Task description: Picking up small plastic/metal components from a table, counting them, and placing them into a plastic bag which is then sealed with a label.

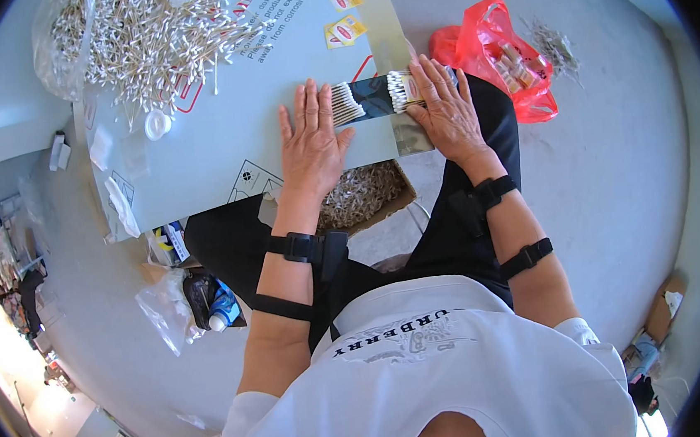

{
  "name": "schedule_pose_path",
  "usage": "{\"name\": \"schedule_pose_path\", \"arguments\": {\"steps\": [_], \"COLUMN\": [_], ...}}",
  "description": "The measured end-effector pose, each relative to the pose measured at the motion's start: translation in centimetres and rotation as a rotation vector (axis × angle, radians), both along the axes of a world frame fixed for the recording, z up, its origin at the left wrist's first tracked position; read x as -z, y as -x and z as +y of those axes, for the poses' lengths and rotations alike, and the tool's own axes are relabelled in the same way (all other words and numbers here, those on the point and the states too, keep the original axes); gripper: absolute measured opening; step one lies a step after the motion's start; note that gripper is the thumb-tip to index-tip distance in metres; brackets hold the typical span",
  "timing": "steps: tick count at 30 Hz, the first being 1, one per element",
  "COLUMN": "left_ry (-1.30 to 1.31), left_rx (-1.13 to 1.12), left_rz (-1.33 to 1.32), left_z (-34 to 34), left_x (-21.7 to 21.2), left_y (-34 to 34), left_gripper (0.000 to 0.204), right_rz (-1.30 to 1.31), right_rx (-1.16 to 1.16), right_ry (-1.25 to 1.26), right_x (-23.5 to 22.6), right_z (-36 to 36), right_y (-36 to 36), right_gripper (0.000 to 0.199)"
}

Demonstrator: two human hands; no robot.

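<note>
Person's sitting w/ a table [203,152] over the lap, both hands on it. L hand [310,136] is flat, palm down, fingers straight & a bit apart, index side right at the L end of a row of cotton swabs [346,103]. R hand [445,114] is open too, palm down, partly over a 2nd bunch of swabs [396,92] w/ a yellow-edged label [412,88]; can't tell what's under the palm. Btwn the two lots: a dark glossy strip [372,97], nr the table's R edge.

Far L of the table there's a big loose heap of swabs [143,45], partly in a clear bag [60,44], w/ a small round white tub [157,125] just below. Yellow-&-white cards [346,30] lie past the hands. On the floor, R side: red plastic bag [489,19] w/ small packs [520,70] in it. Btwn the knees, a cardboard box [405,200] full of pale bits [360,193].
</note>
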State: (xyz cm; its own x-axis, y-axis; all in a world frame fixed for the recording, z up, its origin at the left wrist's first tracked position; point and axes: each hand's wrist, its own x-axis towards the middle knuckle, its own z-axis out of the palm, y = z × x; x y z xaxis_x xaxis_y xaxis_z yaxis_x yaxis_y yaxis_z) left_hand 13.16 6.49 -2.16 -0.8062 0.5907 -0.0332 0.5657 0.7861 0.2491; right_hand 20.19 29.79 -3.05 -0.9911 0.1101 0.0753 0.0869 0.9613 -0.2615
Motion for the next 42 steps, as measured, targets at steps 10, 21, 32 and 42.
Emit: {"name": "schedule_pose_path", "arguments": {"steps": [10, 21, 32, 42], "left_ry": [-0.099, -0.223, -0.374, -0.205], "left_rx": [-0.033, 0.077, -0.037, 0.093], "left_rz": [0.027, 0.050, -0.003, 0.152], "left_z": [5.7, 7.0, 7.8, 7.1], "left_x": [0.5, 0.5, -0.6, -1.0], "left_y": [-1.5, -1.2, 4.9, 4.8], "left_gripper": [0.077, 0.066, 0.015, 0.010], "right_rz": [0.053, 0.110, 0.122, 0.138], "right_rx": [-0.012, -0.060, -0.045, -0.041], "right_ry": [0.077, 0.171, 0.179, 0.177], "right_x": [0.7, 0.8, 0.5, 0.4], "right_z": [-0.2, 0.6, 0.1, 0.2], "right_y": [0.0, 0.3, 0.3, 0.2], "right_gripper": [0.063, 0.056, 0.055, 0.055]}}
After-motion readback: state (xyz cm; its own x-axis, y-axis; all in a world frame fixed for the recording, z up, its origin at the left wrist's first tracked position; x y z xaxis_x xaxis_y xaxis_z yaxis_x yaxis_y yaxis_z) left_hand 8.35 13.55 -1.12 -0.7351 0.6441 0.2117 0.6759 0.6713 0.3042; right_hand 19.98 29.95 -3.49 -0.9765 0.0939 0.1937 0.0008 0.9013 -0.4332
